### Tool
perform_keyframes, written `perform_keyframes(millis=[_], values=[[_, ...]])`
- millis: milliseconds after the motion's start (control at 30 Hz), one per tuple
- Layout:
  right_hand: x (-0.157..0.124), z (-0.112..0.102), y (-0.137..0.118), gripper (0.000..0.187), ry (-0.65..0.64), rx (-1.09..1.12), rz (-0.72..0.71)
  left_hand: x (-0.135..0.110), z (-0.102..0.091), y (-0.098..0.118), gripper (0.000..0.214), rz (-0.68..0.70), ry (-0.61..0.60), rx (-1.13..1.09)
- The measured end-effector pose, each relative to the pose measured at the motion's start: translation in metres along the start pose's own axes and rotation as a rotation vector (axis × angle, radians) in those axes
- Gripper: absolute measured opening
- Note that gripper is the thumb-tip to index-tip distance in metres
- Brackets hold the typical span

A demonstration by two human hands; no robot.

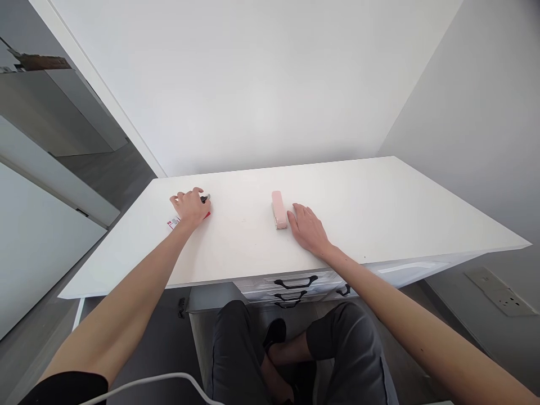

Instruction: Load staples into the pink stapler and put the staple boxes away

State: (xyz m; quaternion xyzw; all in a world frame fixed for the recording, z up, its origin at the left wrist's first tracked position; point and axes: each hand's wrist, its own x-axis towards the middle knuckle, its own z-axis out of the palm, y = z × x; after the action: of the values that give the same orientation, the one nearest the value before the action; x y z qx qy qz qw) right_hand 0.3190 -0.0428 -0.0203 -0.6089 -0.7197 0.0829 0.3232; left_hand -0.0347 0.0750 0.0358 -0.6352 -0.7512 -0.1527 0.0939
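Note:
A pink stapler (279, 209) lies on the white tabletop, its length running away from me. Just to its right, my right hand (309, 229) rests palm down on the table, open, its fingers stretched out and nearly touching the stapler. My left hand (189, 208) is over the left part of the table with its fingers apart. A small black and silver object (205, 198) shows between its thumb and index finger; its kind I cannot make out. Under this hand lies a flat white and red item (173, 223), mostly covered by the palm.
The white table (358, 208) stands against a white wall, with a grey wall at right. Drawers with black handles (296, 283) are below its front edge. A white cable (156, 378) crosses near my lap. A power socket (501, 291) sits low on the right wall.

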Motion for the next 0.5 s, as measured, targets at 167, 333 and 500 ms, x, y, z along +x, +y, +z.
perform_keyframes(millis=[167,333,500], values=[[0.0,0.0,0.0,0.045,-0.005,0.012,0.005,-0.006,-0.001,0.004,0.052,0.006,0.078,-0.101],[0.0,-0.001,-0.001,0.046,-0.007,0.016,0.005,-0.041,-0.002,0.039,0.046,0.358,0.099,-0.246],[-0.001,-0.003,-0.003,0.047,-0.022,0.016,0.015,-0.086,0.011,0.091,0.042,0.535,-0.1,-0.519]])
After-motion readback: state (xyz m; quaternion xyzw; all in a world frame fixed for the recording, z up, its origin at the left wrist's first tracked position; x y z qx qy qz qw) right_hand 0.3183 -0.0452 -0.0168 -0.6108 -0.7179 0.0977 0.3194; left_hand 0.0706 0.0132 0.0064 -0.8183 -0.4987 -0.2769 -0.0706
